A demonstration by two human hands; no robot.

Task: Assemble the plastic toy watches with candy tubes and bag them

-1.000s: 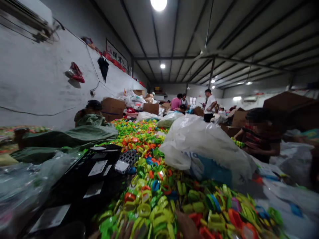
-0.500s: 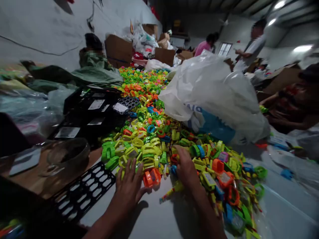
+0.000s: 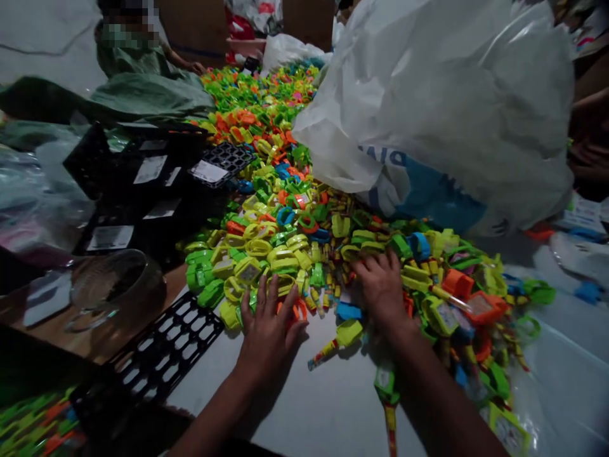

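Note:
A long heap of small plastic toy watches (image 3: 285, 219), mostly yellow and green with some orange and blue, covers the white table (image 3: 328, 406). My left hand (image 3: 269, 324) rests at the heap's near edge, fingers spread, over an orange piece. To its right, my right hand (image 3: 383, 285) reaches into the heap with fingers bent down among the pieces; the fingertips are partly hidden. Between the hands lies a yellow watch (image 3: 349, 332) with a candy-filled tube. A green one (image 3: 384, 381) with a similar tube lies below my right hand.
A black grid tray (image 3: 166, 349) lies left of my left hand. Behind it are a clear mug (image 3: 111, 285) and stacked black trays (image 3: 157, 203). A big white plastic bag (image 3: 442, 114) stands at the right. A person in green (image 3: 130, 57) is at the back left.
The view has tilted down and come closer. My right hand has moved right, deeper among the pieces. My left hand now covers part of the orange piece. The green watch with a tube has come into sight.

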